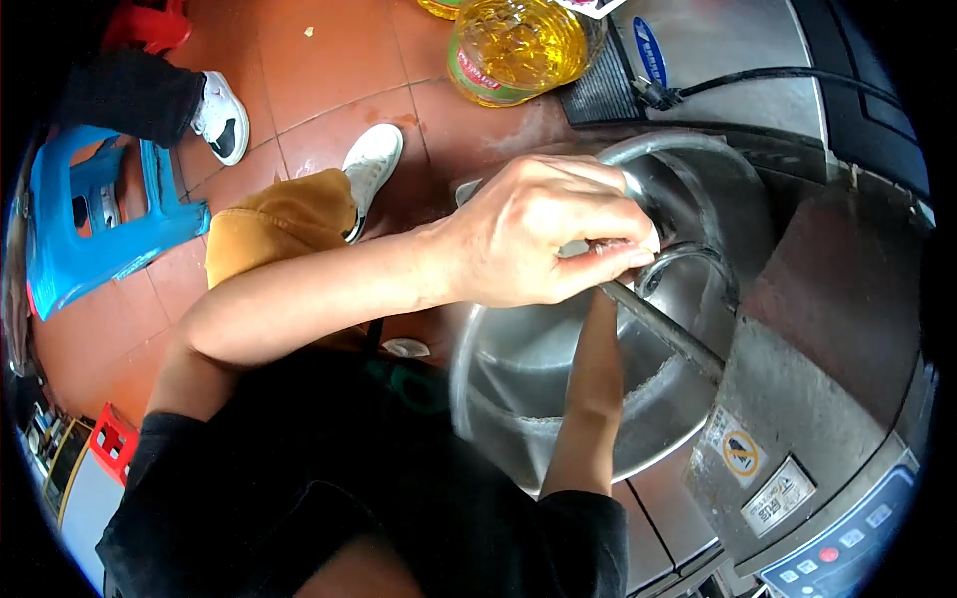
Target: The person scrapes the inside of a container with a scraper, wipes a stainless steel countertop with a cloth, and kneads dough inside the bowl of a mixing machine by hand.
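Observation:
A large metal bowl sits under the head of a machine. Over the bowl is my left hand, its thumb and fingers pressed together around something small and pale that I cannot make out. A metal bar runs from the machine head to just beneath this hand. Close to the fingertips is a curved dark metal hook. My right forearm reaches across the bowl, and the left hand covers the right hand, so its fingers do not show.
Jugs of yellow oil stand on the tiled floor at the top. A blue stool is at the left, near a person's shoe. A black cable crosses a metal appliance at the upper right.

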The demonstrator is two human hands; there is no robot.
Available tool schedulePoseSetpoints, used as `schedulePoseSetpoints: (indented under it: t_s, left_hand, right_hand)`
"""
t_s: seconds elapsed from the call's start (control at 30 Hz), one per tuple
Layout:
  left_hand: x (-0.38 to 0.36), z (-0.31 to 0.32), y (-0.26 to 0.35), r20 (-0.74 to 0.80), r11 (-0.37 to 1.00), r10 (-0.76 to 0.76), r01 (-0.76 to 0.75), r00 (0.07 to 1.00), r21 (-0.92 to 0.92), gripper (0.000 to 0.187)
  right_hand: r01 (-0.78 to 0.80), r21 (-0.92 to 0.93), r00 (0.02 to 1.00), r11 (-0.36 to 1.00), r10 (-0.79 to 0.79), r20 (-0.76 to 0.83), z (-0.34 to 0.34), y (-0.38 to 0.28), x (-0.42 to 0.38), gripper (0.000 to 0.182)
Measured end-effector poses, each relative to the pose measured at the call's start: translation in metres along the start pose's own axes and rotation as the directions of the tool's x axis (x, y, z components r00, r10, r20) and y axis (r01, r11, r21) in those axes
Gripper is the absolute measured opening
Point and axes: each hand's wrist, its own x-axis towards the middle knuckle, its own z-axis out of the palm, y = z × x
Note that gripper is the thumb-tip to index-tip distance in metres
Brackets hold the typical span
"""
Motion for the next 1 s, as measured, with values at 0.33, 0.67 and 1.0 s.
schedulePoseSetpoints:
  t_s: [0.33,0.67,1.0]
  left_hand:
    - [0.000,-0.002,0.002,0.014,1.000,-0.024,0.024,1.000,0.008,0.013]
    - [-0.004,0.002,-0.001,-0.015,1.000,0.006,-0.006,1.000,-0.002,0.011]
    - [-0.005,0.003,-0.002,-0.037,1.000,0.013,-0.013,0.999,0.004,0.007]
  right_hand:
    - [-0.005,0.282,0.878,0.959,-0.131,0.461,-0.027,-0.011,0.022,0.065]
    - [0.111,-0.009,0.927,0.994,-0.101,0.360,-0.034,-0.031,0.016,0.055]
    - [0.106,-0.040,0.916,0.994,-0.082,0.393,-0.033,-0.028,0.030,0.039]
